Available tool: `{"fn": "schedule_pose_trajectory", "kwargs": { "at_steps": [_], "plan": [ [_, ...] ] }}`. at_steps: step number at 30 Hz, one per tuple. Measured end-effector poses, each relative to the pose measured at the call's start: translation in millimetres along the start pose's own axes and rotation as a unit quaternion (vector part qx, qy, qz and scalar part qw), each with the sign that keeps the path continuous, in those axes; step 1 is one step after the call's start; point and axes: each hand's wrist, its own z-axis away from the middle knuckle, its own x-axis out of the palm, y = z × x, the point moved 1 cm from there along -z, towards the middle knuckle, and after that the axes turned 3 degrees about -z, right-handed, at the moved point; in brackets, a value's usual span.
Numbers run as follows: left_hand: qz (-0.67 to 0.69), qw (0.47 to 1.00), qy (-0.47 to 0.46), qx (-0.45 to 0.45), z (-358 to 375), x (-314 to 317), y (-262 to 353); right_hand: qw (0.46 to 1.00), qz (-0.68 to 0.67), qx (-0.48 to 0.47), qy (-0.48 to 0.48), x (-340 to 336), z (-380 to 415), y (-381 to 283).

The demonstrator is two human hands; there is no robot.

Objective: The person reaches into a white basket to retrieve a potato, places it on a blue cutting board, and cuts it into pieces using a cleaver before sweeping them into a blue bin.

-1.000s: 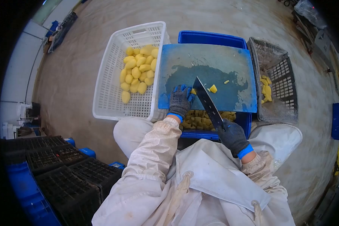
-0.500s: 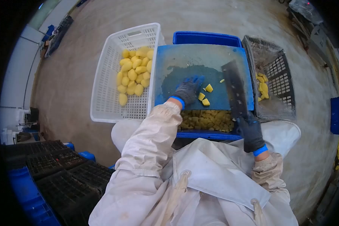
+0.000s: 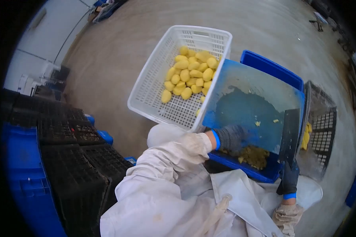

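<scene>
My right hand (image 3: 289,175), in a dark glove with a blue cuff band, grips a broad-bladed cleaver (image 3: 290,132) at the board's right side, its blade pointing away from me. At the near left edge of the blue cutting board (image 3: 233,77) is my gloved left hand (image 3: 235,139), its fingers smeared by motion. Small yellow scraps (image 3: 257,123) lie on the wet board. Just below the board's near edge, cut potato pieces (image 3: 254,157) show in a blue bin (image 3: 249,170), partly hidden by my left hand and the board.
To the left, a white crate (image 3: 140,104) holds many peeled potatoes (image 3: 185,75). A dark mesh crate (image 3: 324,130) with yellow pieces (image 3: 305,136) stands on the right. Black crates (image 3: 71,166) are stacked at lower left beside blue ones (image 3: 27,173).
The view has swung left. My left hand has moved to the board's near edge, and the cut chunks beside it are gone from the board. The right hand keeps the cleaver at the right side.
</scene>
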Motion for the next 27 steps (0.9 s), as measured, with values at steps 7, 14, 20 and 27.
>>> {"fn": "schedule_pose_trajectory", "kwargs": {
  "at_steps": [7,14,20,27],
  "plan": [
    [0.073,0.821,0.338,-0.454,102,-80,-246,0.949,0.301,-0.092,0.005,18,-37,15],
    [0.005,0.814,0.016,-0.58,161,46,-368,0.75,0.527,-0.396,0.048,25,-34,19],
    [-0.063,0.747,-0.093,-0.655,104,60,-334,0.962,0.133,0.222,0.081,35,-34,-3],
    [0.182,0.677,0.157,-0.696,115,115,-324,0.977,0.107,0.175,0.055,31,-32,0]
  ]
}}
